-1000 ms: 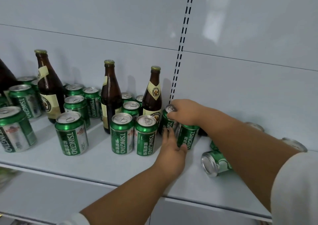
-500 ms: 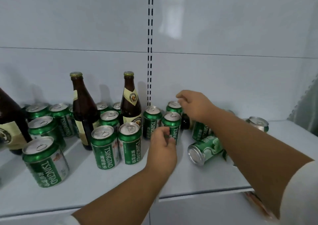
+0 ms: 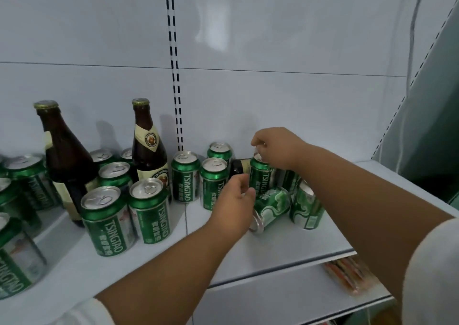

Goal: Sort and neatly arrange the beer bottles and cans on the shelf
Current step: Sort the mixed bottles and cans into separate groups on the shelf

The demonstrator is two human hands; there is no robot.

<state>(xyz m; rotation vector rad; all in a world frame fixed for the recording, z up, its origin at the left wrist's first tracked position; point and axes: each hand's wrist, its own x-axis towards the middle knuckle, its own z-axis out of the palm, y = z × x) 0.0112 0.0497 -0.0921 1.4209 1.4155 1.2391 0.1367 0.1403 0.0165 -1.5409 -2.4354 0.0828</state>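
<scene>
While our right hand (image 3: pixel 275 148) is pinching an upright can's (image 3: pixel 260 175) rim, our left fingers (image 3: pixel 242 184) are curling empty beside the toppled can (image 3: pixel 272 207), needing standing next.

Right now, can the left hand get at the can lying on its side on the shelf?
Probably yes. The left hand hovers just left of the tipped can, nothing between them, and holds nothing. The right hand is busy above, at the top of an upright can.

A pale grey-white back panel (image 3: pixel 273 38) rises behind the shelf board (image 3: pixel 285 245), split by a slotted upright strip (image 3: pixel 175 76) (black slots in pairs). A soft light patch (image 3: pixel 211 26) glints on it. A grey-green side panel (image 3: pixel 432 125) stands right.
</scene>
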